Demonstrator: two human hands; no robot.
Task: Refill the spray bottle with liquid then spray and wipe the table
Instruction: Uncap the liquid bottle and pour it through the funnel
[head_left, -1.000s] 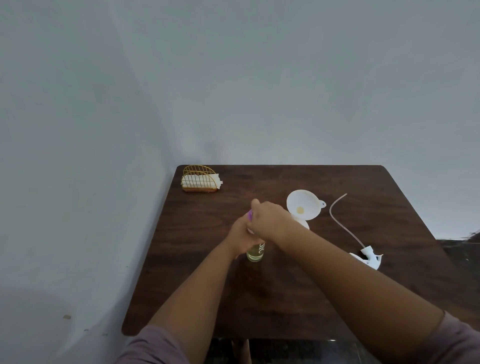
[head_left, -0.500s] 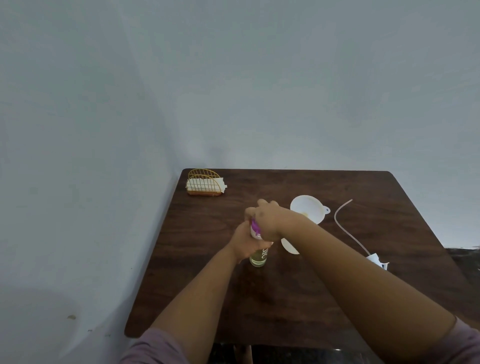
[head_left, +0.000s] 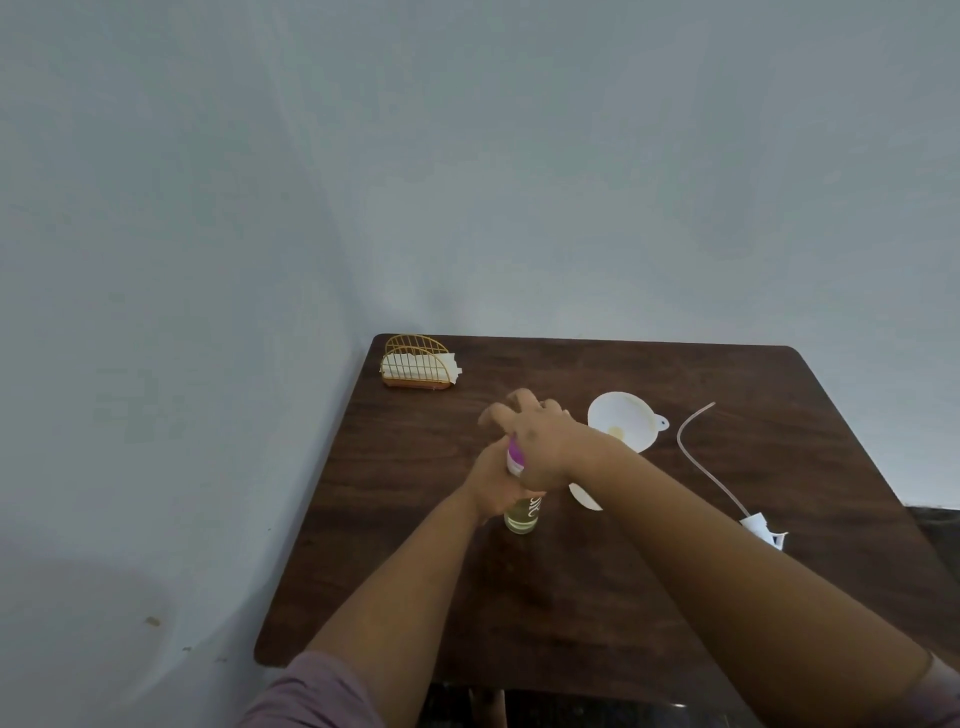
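A small refill bottle (head_left: 522, 517) with yellowish liquid and a pink-and-white label stands at the middle of the dark wooden table (head_left: 571, 613). My left hand (head_left: 493, 486) grips its body. My right hand (head_left: 540, 441) sits over its top with curled fingers; the cap is hidden under it. A white funnel (head_left: 621, 421) stands just right of my hands. Below the funnel a white part (head_left: 586, 498) shows, mostly hidden behind my right forearm. The white spray head (head_left: 763, 530) with its long thin tube (head_left: 696, 457) lies on the table at the right.
A gold wire napkin holder (head_left: 418, 364) with white napkins stands at the table's far left corner. The table sits in the corner of pale walls, its left and far edges close to them. Its near edge runs under my forearms.
The view has tilted slightly. My right hand has turned on the bottle's top and its fingers have spread a little, showing more of the pink label. My left hand keeps its hold.
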